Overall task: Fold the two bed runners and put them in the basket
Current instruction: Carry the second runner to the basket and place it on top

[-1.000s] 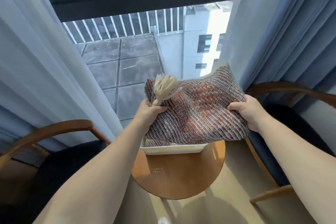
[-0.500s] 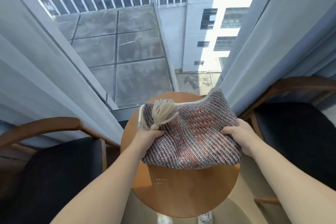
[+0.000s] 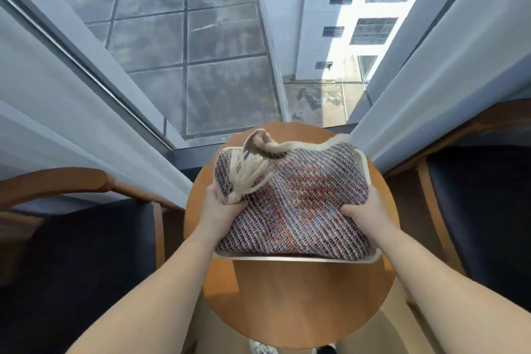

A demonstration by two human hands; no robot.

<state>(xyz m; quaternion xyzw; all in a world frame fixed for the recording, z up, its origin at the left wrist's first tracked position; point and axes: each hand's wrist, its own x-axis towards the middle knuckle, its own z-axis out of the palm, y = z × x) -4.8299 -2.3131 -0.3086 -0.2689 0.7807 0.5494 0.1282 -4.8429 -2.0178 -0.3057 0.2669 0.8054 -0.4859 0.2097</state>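
Note:
A folded woven bed runner (image 3: 298,204), striped grey, purple and orange with a cream tassel (image 3: 244,178) and cream edging, lies in a white basket (image 3: 301,259) on a round wooden table (image 3: 296,304). My left hand (image 3: 221,204) grips the runner's left side just under the tassel. My right hand (image 3: 365,210) holds its right side, fingers pressed onto the fabric. The runner fills the basket, so only the basket's rim shows. Whether a second runner lies beneath is hidden.
Two wooden armchairs with dark seats flank the table, one at the left (image 3: 74,253) and one at the right (image 3: 482,210). Pale blue curtains (image 3: 71,100) hang on both sides of a floor-length window (image 3: 201,66) just behind the table.
Both hands have lowered the folded runner from in front of the window down into the white basket. My view has tilted downward over the table.

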